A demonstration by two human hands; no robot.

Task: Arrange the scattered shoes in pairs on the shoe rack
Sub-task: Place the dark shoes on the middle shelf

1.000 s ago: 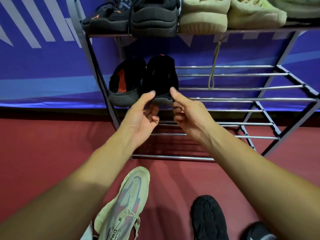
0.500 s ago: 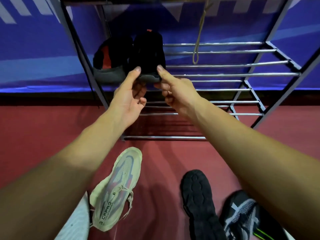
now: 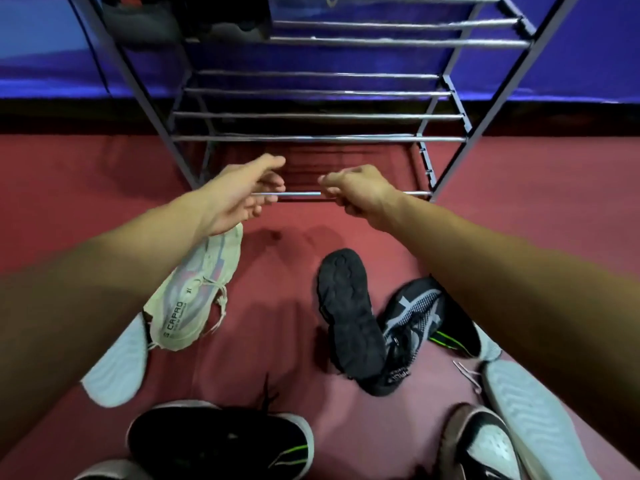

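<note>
Both my hands hover empty in front of the shoe rack's lowest bar. My left hand [image 3: 242, 192] has loosely curled fingers; my right hand [image 3: 356, 192] is also loosely curled, holding nothing. The metal shoe rack [image 3: 311, 116] stands ahead, with a pair of black shoes [image 3: 194, 19] on its middle shelf at top left, partly cut off. On the red floor lie a cream sneaker [image 3: 197, 296] under my left wrist, an upturned black shoe [image 3: 349, 313] and a black-and-grey knit sneaker [image 3: 415, 320] beside it.
Nearer to me lie a black shoe with green stripes [image 3: 221, 441], a pale blue sole [image 3: 117, 362] at left, another pale sole [image 3: 533, 410] and a grey-lined shoe [image 3: 485, 445] at right. A blue wall panel [image 3: 52, 46] is behind the rack.
Both hands let go of the black shoe on the middle shelf and drew back and down toward the floor. The view tilted down, showing more shoes on the floor.
</note>
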